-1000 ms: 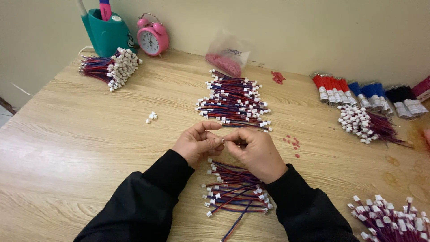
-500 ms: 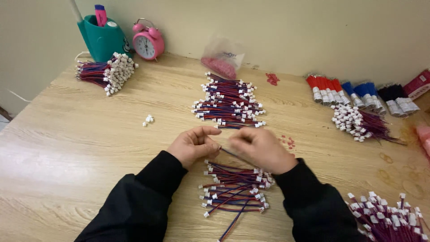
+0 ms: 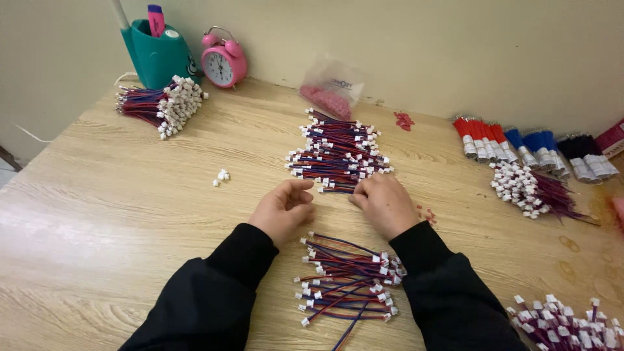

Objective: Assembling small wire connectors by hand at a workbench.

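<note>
Counter (image 3: 117, 214): being crowded with wire bundles; mixing is being risked.
Far pile (image 3: 338, 149): being reached at its near edge; snagged connectors may be dragged along.
Near pile (image 3: 348, 286): lying under the wrists; sleeves may be scattering it.
Left hand (image 3: 283, 208): curled loosely, nothing visibly held.
Right hand (image 3: 385, 203): knuckles up, fingertips touching the far pile; grip cannot be told.

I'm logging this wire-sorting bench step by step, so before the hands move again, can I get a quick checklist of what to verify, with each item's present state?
1. Both hands on the table edge of the far wire pile: ok, left hand and right hand sit at its near end.
2. A wire gripped between the fingers: cannot tell, fingers curl over it.
3. Near wire pile lying between the sleeves: ok.
4. Loose white connectors apart from the hands: ok.
5. Red bits beside right hand: ok, untouched.
</note>
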